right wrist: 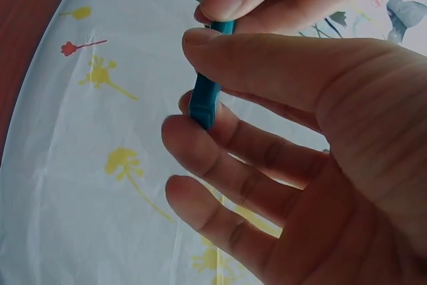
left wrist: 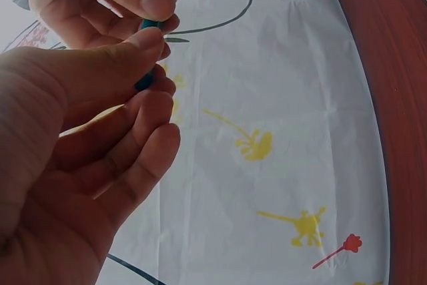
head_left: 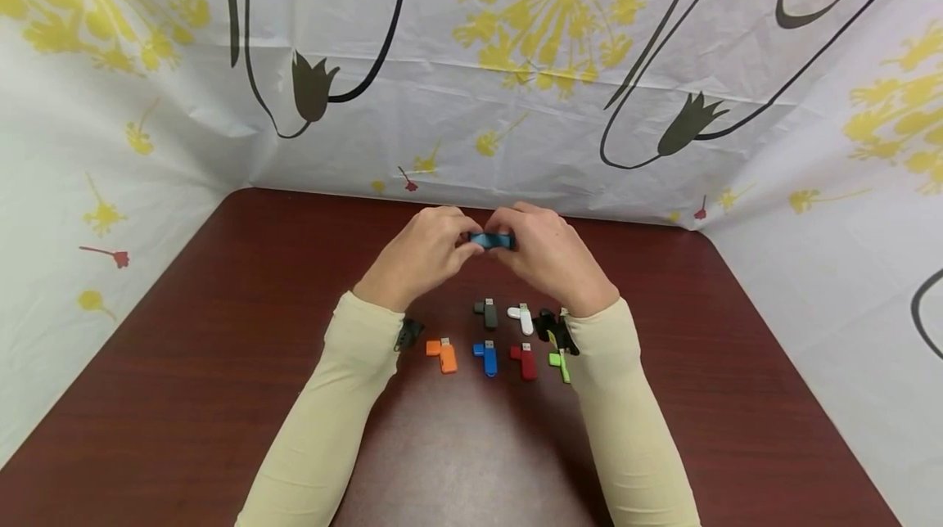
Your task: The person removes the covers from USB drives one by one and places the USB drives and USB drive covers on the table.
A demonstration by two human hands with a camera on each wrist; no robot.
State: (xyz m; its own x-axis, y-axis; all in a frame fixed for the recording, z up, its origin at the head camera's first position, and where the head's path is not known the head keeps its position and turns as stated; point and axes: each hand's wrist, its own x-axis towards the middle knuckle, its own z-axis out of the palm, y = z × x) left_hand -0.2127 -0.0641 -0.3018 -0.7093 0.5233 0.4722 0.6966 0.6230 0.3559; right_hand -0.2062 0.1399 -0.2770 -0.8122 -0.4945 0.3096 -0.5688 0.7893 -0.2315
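A teal USB stick [head_left: 492, 240] is held up between both hands, over the far part of the table. My left hand [head_left: 423, 255] pinches one end of it between thumb and fingertips. At the other end, the thumb and index finger of my right hand [head_left: 551, 255] grip it. The right wrist view shows a long stretch of the teal body [right wrist: 205, 98] below the thumb, while the fingers cover the rest. In the left wrist view only short teal pieces [left wrist: 145, 79] show between the fingers.
Nearer me on the dark red table [head_left: 221, 363] lie several USB sticks with caps beside them: grey [head_left: 490, 316], white [head_left: 526, 321], orange [head_left: 448, 357], blue [head_left: 489, 360], red [head_left: 527, 365] and green [head_left: 565, 368], partly behind the right sleeve. A flower-patterned sheet [head_left: 412, 85] stands around the table.
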